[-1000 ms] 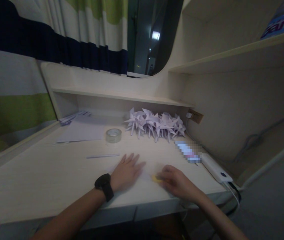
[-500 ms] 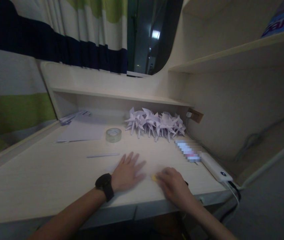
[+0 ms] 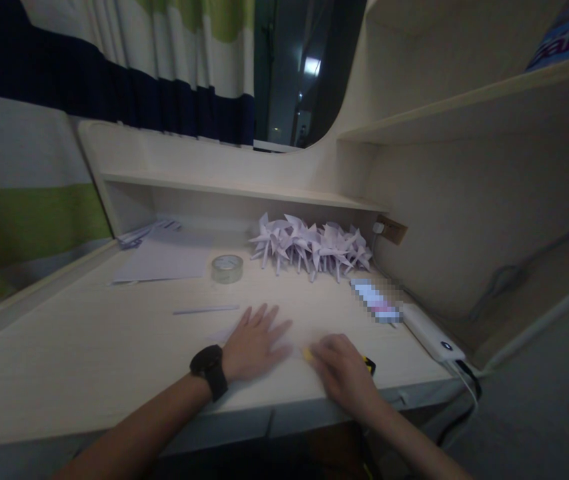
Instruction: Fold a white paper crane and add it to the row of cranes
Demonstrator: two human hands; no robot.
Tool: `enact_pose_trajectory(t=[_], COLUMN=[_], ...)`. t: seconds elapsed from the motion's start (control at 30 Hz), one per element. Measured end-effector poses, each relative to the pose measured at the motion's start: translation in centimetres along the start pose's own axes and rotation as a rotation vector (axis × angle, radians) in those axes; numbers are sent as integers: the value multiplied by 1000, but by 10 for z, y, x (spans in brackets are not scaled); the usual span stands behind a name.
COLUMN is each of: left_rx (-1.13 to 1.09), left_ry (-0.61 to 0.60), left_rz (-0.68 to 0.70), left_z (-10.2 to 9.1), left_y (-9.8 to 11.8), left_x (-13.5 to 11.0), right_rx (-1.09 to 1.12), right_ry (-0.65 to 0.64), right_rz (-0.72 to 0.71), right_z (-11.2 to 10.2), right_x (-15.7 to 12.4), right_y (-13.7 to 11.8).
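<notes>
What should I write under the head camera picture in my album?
Left hand spread wide, right hand holding a yellow tool, white paper pinwheels behind on the desk.

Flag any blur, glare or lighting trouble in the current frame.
Head view: dim light overall; head view: right hand and the yellow tip it holds are blurred; head view: bright spot in the dark window, phone-like screen pixelated.

I sit at what looks like a home or dorm desk [image 3: 89, 360], with built-in shelves [image 3: 244, 190], striped curtain [image 3: 139, 100] and window [image 3: 287, 80].
</notes>
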State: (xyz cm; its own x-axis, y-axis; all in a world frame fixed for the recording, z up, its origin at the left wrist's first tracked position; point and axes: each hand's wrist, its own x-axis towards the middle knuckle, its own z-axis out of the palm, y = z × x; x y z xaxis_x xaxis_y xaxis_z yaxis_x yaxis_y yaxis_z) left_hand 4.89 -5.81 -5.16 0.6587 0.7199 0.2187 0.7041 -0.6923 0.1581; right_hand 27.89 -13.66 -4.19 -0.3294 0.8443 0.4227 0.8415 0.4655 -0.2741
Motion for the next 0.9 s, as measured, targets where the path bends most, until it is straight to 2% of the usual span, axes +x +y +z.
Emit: enact_pose_trajectory(t=[0.3, 0.9], left_rx=[11, 5], left_ry=[-9, -42], left_rz=[18, 23], left_z=[0, 0], left_y=[-2, -5], left_x=[0, 2], right_rx=[20, 93], right_ry=[50, -15], right_rz=[-40, -112], right_z=[7, 3], right_x=[0, 7], right_y=[5, 12])
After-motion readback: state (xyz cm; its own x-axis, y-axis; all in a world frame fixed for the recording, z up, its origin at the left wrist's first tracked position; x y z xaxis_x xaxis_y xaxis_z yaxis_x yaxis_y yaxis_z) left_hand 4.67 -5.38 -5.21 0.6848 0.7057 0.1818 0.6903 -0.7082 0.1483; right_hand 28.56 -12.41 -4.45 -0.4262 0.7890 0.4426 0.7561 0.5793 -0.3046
